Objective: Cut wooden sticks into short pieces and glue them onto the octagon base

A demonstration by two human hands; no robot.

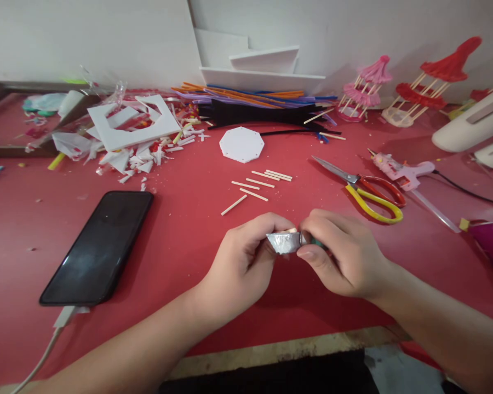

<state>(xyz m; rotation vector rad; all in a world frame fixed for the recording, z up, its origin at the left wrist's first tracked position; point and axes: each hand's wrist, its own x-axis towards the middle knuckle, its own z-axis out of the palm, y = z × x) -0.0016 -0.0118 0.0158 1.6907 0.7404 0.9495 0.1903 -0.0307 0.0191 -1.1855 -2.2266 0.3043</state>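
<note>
Silver blade (285,243) – btwn L hand (246,257) & R hand (345,251)

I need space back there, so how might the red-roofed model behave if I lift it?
The red-roofed model is probably light, being mostly thin sticks and ruffled material. It looks fragile, since those slim sticks support the tiers. Nudged near its roof, it might tip, with that bulk perched high.

No readable text, label, brand or number anywhere.
</note>
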